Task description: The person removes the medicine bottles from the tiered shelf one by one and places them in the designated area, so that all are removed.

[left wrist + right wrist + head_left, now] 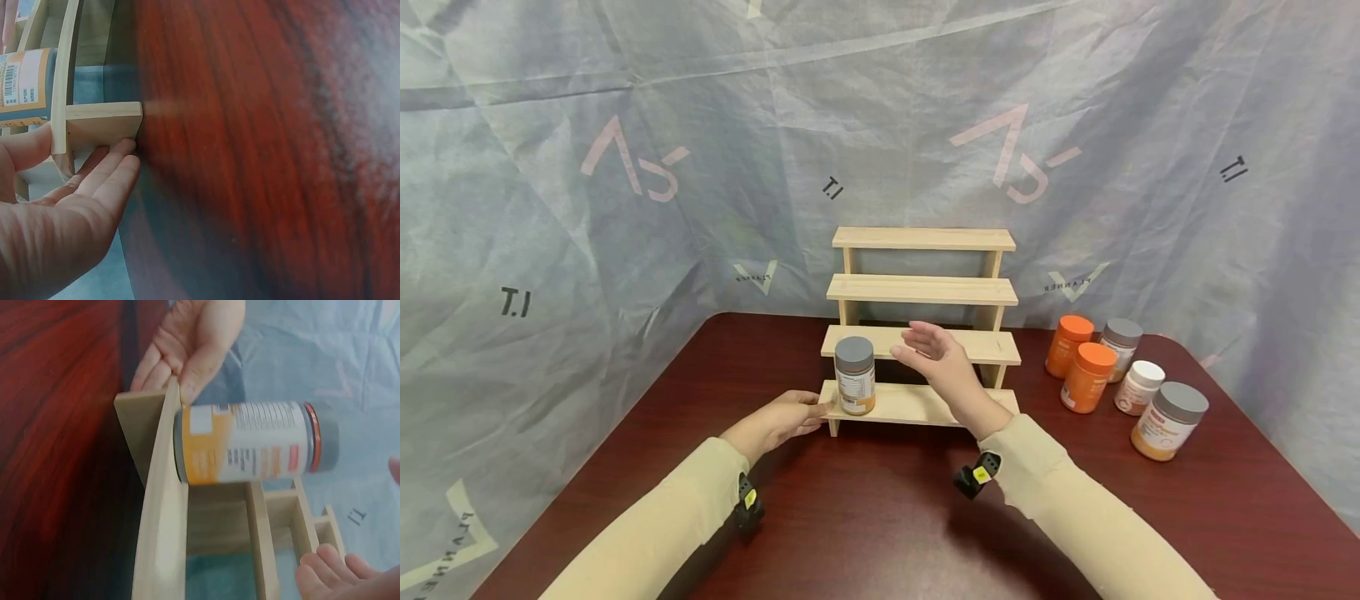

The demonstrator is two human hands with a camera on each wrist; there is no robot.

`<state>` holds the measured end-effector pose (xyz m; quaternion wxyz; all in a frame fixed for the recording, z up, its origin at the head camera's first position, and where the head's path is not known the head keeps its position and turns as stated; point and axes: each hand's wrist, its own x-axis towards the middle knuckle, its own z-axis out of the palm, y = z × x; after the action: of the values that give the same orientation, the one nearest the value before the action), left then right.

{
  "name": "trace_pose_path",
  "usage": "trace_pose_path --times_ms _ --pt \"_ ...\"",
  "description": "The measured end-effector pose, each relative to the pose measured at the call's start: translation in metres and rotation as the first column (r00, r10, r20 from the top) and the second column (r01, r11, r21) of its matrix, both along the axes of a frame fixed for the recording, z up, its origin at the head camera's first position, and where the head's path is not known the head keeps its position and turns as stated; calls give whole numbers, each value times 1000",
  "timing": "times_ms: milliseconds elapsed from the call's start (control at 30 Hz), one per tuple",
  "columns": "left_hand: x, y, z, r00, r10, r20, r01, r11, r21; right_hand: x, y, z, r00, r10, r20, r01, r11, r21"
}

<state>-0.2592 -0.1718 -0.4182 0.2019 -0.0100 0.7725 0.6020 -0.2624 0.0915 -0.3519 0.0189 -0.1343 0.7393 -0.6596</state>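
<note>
A jar with a grey lid and a white and orange label (855, 385) stands upright at the left end of the lowest step of a four-step wooden rack (913, 403). My left hand (781, 425) holds that step's left end, thumb on the board's top beside the jar's base. Below the board, its fingers (112, 178) reach against the side support. My right hand (946, 371) is raised over the lower steps, right of the jar and apart from it. Its fingers are loosely bent, with nothing in them.
On the table's right side stand two orange jars (1080, 390), a small white-lidded jar (1139, 388) and two grey-lidded jars (1170, 422). A grey printed cloth (760, 167) hangs behind and beside the dark red table (865, 525).
</note>
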Motion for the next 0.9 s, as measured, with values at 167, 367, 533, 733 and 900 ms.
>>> trace_pose_path --times_ms 167,367,533,733,900 --pt "3 5 3 999 46 13 -46 999 -16 -1 -17 -6 999 47 5 -47 999 -4" --pt "1 6 0 999 47 14 -47 999 -12 -1 -32 -11 996 85 12 -84 996 -19" --pt "3 5 1 999 40 6 -40 999 -15 1 -44 -12 994 101 43 -102 995 17" --pt "4 5 2 1000 15 -18 -15 1000 -22 3 -57 -14 991 119 60 -120 993 14" --pt "3 5 2 1000 9 -20 -10 999 -33 4 -65 -21 992 99 73 -103 993 59"
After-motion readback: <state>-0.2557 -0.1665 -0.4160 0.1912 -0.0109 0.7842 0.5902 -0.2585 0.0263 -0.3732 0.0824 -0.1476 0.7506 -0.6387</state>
